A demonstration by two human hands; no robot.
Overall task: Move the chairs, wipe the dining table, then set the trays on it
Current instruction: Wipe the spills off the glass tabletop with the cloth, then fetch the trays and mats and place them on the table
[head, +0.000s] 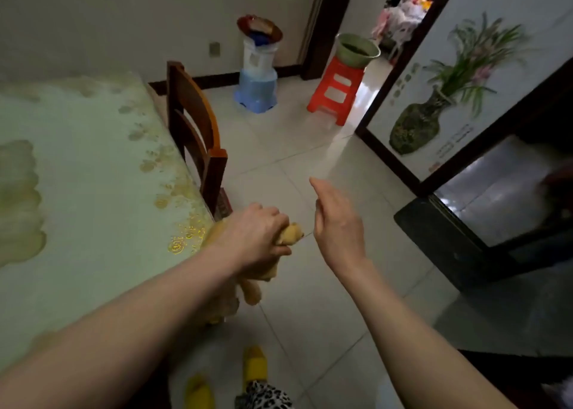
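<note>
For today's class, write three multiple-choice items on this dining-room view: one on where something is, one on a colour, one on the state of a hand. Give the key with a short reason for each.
1. Where does the green basin sit?
A. on the table
B. on the red plastic stool
C. on the floor

2. What colour is the cloth gripped beside the dining table?
A. blue
B. white
C. yellow

3. How is the right hand?
A. open, holding nothing
B. gripping the wooden chair
C. flat on the table

Key:
1 B, the basin rests on top of the stool by the doorway.
2 C, yellow fabric shows around the left hand.
3 A, its fingers are extended over the floor tiles, touching nothing.
</note>
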